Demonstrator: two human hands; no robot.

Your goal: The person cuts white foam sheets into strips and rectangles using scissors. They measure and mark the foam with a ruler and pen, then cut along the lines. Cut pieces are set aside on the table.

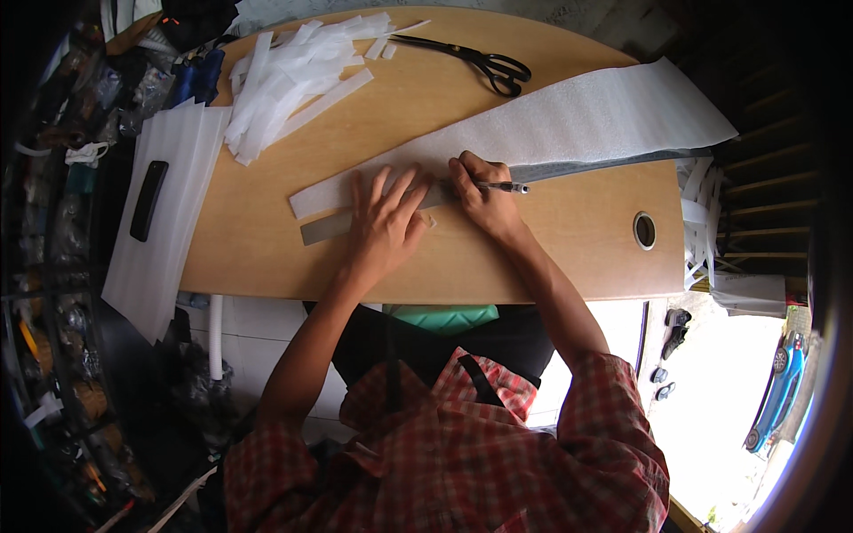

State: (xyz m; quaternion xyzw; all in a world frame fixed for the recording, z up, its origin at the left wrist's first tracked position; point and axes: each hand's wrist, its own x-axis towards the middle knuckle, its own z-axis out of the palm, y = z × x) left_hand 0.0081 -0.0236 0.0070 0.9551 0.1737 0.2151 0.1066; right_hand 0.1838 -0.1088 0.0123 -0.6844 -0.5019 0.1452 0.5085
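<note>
A long white foam sheet (569,115) lies slantwise across the wooden table, its narrow end to the left and its wide end at the far right. Along its near edge runs a long grey ruler (322,229). My left hand (384,218) is spread flat, fingers apart, pressing on the ruler and the sheet's edge. To the right of it, my right hand (484,191) grips a pen (508,186), whose back end points right. The pen's tip is hidden by my fingers, so I cannot tell whether it touches the foam.
Black scissors (498,69) lie at the back, beside a pile of cut white strips (289,84). More white sheets (182,178) overhang the left edge, with a black phone (148,201) on them. A round cable hole (644,231) is at right; strips (700,218) hang beyond it.
</note>
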